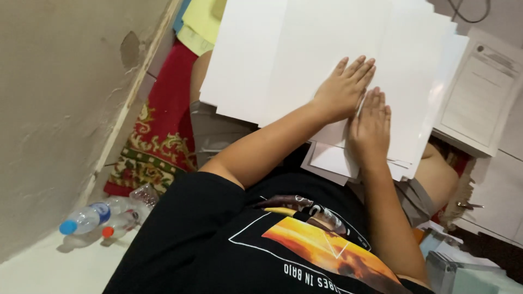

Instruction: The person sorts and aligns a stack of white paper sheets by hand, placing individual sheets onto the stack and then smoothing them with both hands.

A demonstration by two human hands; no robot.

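A loose stack of large white paper sheets lies across my lap, with the edges fanned out unevenly. My left hand rests flat, palm down, on the sheets near the stack's lower middle. My right hand lies flat just beside it, fingers straight and together, their sides almost touching. Neither hand grips anything; both press on the top sheets. Smaller white sheets stick out from under the stack below my right hand. My black printed shirt fills the lower part of the view.
A printed form sheet lies at the right of the stack. A red patterned rug and yellow cloth lie at the left along a rough wall. Two plastic bottles lie on the floor at lower left. Grey boxes sit at lower right.
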